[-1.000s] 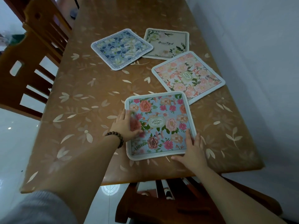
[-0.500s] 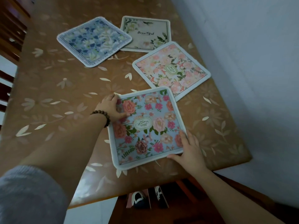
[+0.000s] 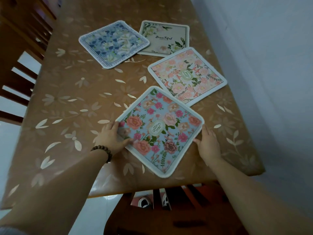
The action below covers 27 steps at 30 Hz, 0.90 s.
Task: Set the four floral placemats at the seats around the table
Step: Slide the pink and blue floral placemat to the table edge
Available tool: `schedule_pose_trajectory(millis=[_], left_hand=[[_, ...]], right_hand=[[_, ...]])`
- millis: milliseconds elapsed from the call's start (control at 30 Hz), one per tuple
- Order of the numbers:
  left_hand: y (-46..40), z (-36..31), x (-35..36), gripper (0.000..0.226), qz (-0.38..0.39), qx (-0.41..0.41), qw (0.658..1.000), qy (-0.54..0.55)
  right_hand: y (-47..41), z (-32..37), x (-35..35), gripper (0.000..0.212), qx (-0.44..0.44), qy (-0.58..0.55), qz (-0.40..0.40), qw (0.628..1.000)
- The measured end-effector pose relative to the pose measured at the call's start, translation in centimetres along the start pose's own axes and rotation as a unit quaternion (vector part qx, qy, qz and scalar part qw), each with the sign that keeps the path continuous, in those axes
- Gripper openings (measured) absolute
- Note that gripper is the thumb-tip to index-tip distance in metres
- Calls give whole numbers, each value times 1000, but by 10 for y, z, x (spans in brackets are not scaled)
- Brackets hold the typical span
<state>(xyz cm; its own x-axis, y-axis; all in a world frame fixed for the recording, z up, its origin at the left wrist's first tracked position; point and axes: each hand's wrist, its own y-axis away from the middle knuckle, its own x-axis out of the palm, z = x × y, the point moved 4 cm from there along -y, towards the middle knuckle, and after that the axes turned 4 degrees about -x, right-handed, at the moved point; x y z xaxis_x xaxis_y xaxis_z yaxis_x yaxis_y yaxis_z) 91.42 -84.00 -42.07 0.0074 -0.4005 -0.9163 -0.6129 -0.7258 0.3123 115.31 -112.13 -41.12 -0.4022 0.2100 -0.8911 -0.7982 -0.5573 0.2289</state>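
Head view: light-blue square placemat with pink and coral roses [image 3: 160,131] lay turned diamond-wise near front edge of brown leaf-patterned desk [image 3: 67,106]. Left hand [image 3: 112,138], beaded bracelet [image 3: 103,152] at wrist, was seen with grip closed on mat's left corner, thumb on top. Right hand [image 3: 209,144] was pressed flat along mat's right edge, fingers spread; no pinch could be told. Pink-peach floral mat [image 3: 187,76] lay just beyond. Blue-white floral mat [image 3: 114,44] overlapped cream "Beautiful" mat [image 3: 165,39] farther back. Wooden chair [image 3: 22,53] stood at left.
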Motion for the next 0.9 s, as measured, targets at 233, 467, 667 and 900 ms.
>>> schedule_pose_trajectory(millis=[233,467,667,900], left_hand=[[64,-6,5,76,-68,49,996,15],[42,-31,9,99,39,9,990,134],[45,-43,20,107,65,-2,991,113],[69,-45,21,102,52,-3,990,128]], right_hand=[[2,1,-11,50,-21,-33,-17,999],[45,7,9,86,-17,-33,34,999],[60,11,26,97,-18,-26,79,996],[34,5,17,91,-51,-9,112,992]])
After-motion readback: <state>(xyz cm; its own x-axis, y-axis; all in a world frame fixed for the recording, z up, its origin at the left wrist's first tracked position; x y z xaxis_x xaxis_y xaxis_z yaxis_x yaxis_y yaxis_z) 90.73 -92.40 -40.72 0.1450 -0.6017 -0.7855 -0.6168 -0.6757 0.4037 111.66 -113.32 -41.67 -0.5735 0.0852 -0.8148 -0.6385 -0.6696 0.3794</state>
